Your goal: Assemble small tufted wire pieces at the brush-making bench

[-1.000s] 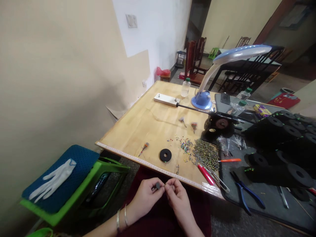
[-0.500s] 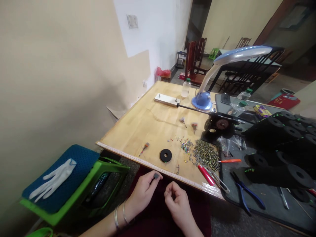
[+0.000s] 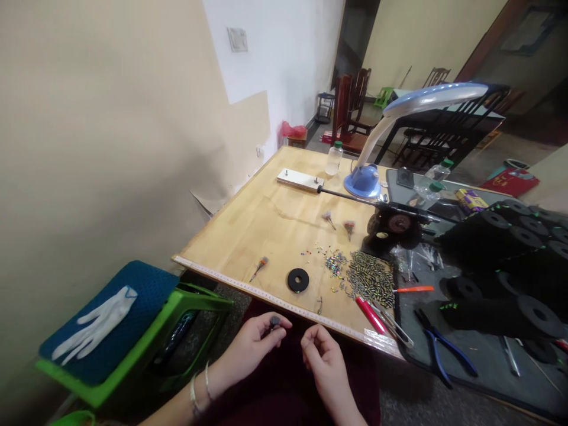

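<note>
My left hand point(image 3: 254, 342) is in front of the table's near edge, thumb and fingers nearly together, with a small dark grey lump point(image 3: 275, 321) at its fingers. What the lump is cannot be made out. Close by on the right, my right hand point(image 3: 325, 360) has its fingers curled into a pinch; whatever it may hold is too small or hidden. Just beyond the hands, a black foam ring point(image 3: 297, 280) lies flat on the wooden table point(image 3: 239, 225). Near it are a small metal fitting point(image 3: 319, 305) and a brush-like piece with an orange band point(image 3: 259, 268).
A heap of small metal pieces point(image 3: 370, 278) and scattered coloured beads point(image 3: 336, 262) lie right of the ring. Further right are a red-handled tool point(image 3: 371, 315), blue-handled pliers point(image 3: 444, 349) and black foam rolls point(image 3: 501, 316). A blue lamp point(image 3: 362, 181) stands behind. A white glove point(image 3: 100, 322) lies at left.
My right hand has shifted slightly right, widening the gap between the hands. My left wrist has moved a little left and turned, while the dark lump stays at its fingers.
</note>
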The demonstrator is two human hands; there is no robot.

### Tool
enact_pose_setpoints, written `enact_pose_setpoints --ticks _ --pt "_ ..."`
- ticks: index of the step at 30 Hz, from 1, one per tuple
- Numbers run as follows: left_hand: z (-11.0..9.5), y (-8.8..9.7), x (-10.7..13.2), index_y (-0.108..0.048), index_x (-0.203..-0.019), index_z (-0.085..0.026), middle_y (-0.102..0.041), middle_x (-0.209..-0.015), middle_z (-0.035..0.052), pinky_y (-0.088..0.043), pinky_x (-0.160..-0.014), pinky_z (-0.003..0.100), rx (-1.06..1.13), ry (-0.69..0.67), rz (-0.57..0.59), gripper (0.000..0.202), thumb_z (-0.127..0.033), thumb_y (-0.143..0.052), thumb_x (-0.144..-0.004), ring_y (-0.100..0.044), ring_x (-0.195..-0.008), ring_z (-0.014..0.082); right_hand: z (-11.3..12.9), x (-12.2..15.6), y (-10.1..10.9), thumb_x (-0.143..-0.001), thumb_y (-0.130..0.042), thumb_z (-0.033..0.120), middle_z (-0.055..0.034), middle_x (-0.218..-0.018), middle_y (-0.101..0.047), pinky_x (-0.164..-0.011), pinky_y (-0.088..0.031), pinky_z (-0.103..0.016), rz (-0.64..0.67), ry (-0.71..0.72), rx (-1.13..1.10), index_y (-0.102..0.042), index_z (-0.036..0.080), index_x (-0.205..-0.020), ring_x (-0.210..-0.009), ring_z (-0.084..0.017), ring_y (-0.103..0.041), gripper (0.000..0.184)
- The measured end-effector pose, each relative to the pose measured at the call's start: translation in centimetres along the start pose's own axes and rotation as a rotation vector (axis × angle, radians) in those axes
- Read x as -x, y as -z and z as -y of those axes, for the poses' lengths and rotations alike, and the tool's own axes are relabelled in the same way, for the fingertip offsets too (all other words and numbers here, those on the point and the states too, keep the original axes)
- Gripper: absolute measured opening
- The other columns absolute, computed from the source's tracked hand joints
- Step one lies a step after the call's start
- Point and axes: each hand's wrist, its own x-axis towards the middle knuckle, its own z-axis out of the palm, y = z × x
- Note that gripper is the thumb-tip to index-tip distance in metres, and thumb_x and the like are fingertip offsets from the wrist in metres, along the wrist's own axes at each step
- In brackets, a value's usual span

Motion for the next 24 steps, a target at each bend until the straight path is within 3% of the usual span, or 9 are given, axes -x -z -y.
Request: enact_pose_setpoints --ticks 3,6,10,13,16,19,21,24 --pt "-0.3 -1.1 -0.2 -0.067 -0.1 -0.015 -0.057 -0.071 -0.0018 -0.041 -0.067 0.025 0.041 -0.025 0.052 0.029 -0.03 -0.067 -0.075 -0.05 -0.068 0.0127 0.1 0.2 0.0 -0.081 -0.063 0.047 0.0049 -0.056 -0.044 -0.047 -0.028 -0.023 0.048 -0.019 -0.002 -0.052 0.019 -0.071 -0.05 -0.01 -0.035 0.032" --pt "-0.9 -1.6 -0.6 -0.068 -0.084 -0.014 -0.061 -0.072 0.0011 -0.042 -0.068 0.026 0.065 -0.032 0.074 0.022 -0.034 -0.068 -0.076 -0.053 -0.07 0.0141 0.1 0.3 0.1 -0.081 -0.063 0.05 0.0049 -0.055 -0.043 -0.047 -0.026 -0.023 0.078 -0.019 0.024 -0.052 0.019 -0.07 -0.05 -0.01 -0.034 0.035" --pt "-1.5 -1.3 -0.9 -0.064 -0.071 -0.014 -0.06 -0.067 -0.0001 -0.041 -0.065 0.025 0.077 -0.002 0.016 0.024 -0.038 -0.068 -0.075 -0.049 -0.065 0.0128 0.2 0.3 0.3 -0.082 -0.063 0.049 0.0039 -0.058 -0.045 -0.048 -0.029 -0.023 0.076 0.0 0.047 -0.053 0.019 -0.071 -0.051 -0.011 -0.035 0.034" --pt "-1.4 -0.8 -1.0 -0.062 -0.071 -0.014 -0.058 -0.066 -0.0013 -0.041 -0.063 0.025 0.067 -0.001 -0.036 0.025 -0.038 -0.067 -0.076 -0.048 -0.064 0.0123 0.5 0.3 0.6 -0.086 -0.061 0.043 0.0002 -0.062 -0.054 -0.055 -0.038 -0.025 0.087 0.064 0.144 -0.058 0.019 -0.072 -0.057 -0.014 -0.047 0.028" --pt "-1.1 -0.7 -0.8 -0.062 -0.072 -0.014 -0.06 -0.069 0.0008 -0.042 -0.067 0.026 0.009 -0.042 -0.021 0.025 -0.038 -0.065 -0.079 -0.051 -0.068 0.0142 1.1 0.4 0.8 -0.087 -0.062 0.036 -0.0085 -0.092 -0.069 -0.072 -0.048 -0.031 0.069 0.147 0.25 -0.068 0.021 -0.097 -0.084 -0.024 -0.062 0.019" --pt "-1.0 -1.0 -0.5 -0.064 -0.073 -0.014 -0.062 -0.071 0.0025 -0.042 -0.066 0.026 -0.086 -0.091 -0.022 0.025 -0.037 -0.062 -0.082 -0.053 -0.069 0.0152 1.6 0.5 0.7 -0.084 -0.067 0.037 -0.0138 -0.122 -0.062 -0.076 -0.052 -0.034 0.026 0.145 0.172 -0.057 0.023 -0.126 -0.107 -0.029 -0.059 0.046" --pt "-1.0 -1.3 -0.4 -0.063 -0.071 -0.014 -0.062 -0.069 0.0025 -0.041 -0.063 0.025 -0.182 -0.139 -0.048 0.025 -0.035 -0.06 -0.084 -0.053 -0.066 0.0148 1.6 0.4 0.3 -0.082 -0.069 0.043 -0.0147 -0.121 -0.062 -0.07 -0.055 -0.034 0.08 0.066 0.027 -0.053 0.022 -0.129 -0.103 -0.028 -0.061 0.054" --pt "-1.1 -1.6 -0.2 -0.063 -0.069 -0.015 -0.061 -0.067 0.0021 -0.04 -0.061 0.024 -0.332 -0.213 -0.079 0.023 -0.03 -0.058 -0.085 -0.053 -0.063 0.014 1.3 0.1 -0.4 -0.075 -0.073 0.053 -0.0081 -0.093 -0.066 -0.058 -0.054 -0.03 0.187 -0.096 -0.181 -0.054 0.018 -0.119 -0.078 -0.021 -0.064 0.059"
